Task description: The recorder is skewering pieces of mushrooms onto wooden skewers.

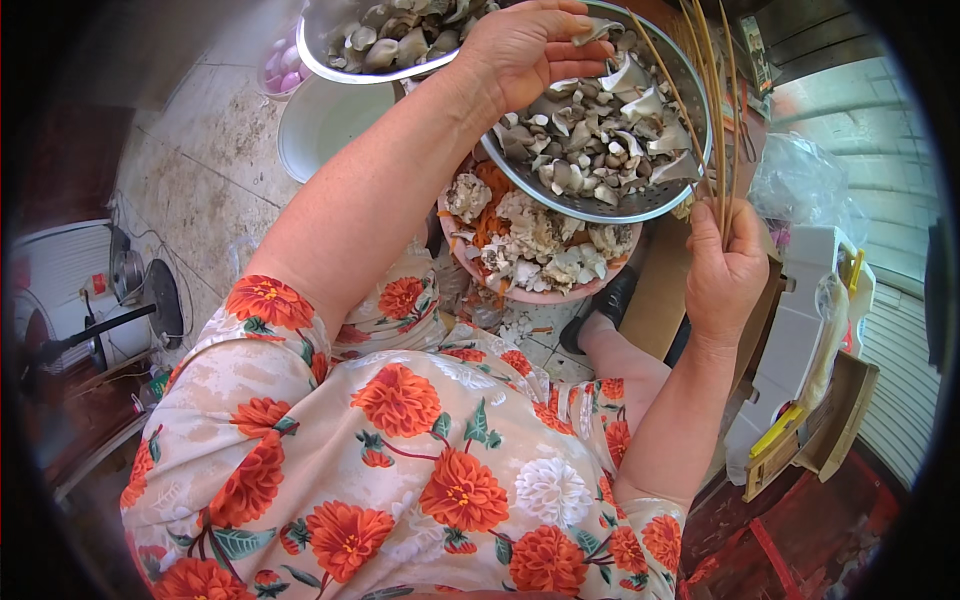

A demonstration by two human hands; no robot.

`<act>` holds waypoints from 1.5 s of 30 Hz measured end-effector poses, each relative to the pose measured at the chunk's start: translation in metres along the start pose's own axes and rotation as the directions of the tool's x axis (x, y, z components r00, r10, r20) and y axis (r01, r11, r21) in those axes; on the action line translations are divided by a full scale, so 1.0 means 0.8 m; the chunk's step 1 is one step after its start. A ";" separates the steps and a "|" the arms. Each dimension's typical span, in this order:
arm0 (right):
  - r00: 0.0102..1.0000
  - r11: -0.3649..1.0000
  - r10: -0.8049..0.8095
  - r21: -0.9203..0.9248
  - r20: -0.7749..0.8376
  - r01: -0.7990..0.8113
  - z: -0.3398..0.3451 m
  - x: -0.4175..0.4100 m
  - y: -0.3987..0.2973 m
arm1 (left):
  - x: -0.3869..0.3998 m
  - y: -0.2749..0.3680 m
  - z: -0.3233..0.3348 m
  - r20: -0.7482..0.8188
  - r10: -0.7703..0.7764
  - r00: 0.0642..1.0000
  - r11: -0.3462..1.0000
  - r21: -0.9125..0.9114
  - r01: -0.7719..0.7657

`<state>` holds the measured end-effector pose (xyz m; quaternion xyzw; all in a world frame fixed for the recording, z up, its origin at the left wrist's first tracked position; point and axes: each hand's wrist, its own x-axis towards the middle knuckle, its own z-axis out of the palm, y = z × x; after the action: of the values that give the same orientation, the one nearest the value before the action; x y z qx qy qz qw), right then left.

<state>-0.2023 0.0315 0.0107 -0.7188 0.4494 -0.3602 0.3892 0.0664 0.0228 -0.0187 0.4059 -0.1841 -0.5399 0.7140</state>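
Observation:
My left hand [529, 56], palm up, holds an oyster mushroom piece [598, 31] between thumb and fingers above a perforated metal colander [506, 166]. Torn grey and white mushroom pieces [592, 142] fill much of the colander. At its right edge my right hand [724, 262] grips several long thin bamboo skewers [718, 112] by their lower ends; they fan upward. One skewer leans left over the colander. Whether any skewer pierces a mushroom cannot be told. A second metal bowl [360, 77] with larger mushrooms stands at the top left, partly behind my left forearm.
Below the colander, a pink basin [551, 298] holds mushroom scraps and orange shreds. A white bucket [326, 120] and a container of purple-pink items [283, 67] are left. Cardboard [660, 292], a white foam box [780, 330] and a plastic bag [802, 176] lie right. A fan stands far left.

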 end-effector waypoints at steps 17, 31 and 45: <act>0.988 0.959 -0.144 -0.255 -0.051 0.126 0.011 -0.005 0.006 | -0.022 -0.011 0.019 -0.050 -0.059 0.997 0.943 0.326 0.072; 0.995 0.988 -0.071 -0.141 -0.064 0.062 0.003 0.005 0.017 | -0.021 -0.028 0.034 0.024 0.047 0.999 0.978 0.204 -0.051; 0.998 0.998 0.004 -0.059 -0.062 -0.007 -0.003 0.007 0.028 | -0.023 -0.018 0.062 0.005 -0.148 0.989 0.984 0.105 0.147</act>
<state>-0.2106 0.0193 -0.0075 -0.7174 0.4736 -0.3677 0.3548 0.0164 0.0198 0.0032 0.4517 -0.1862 -0.5836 0.6486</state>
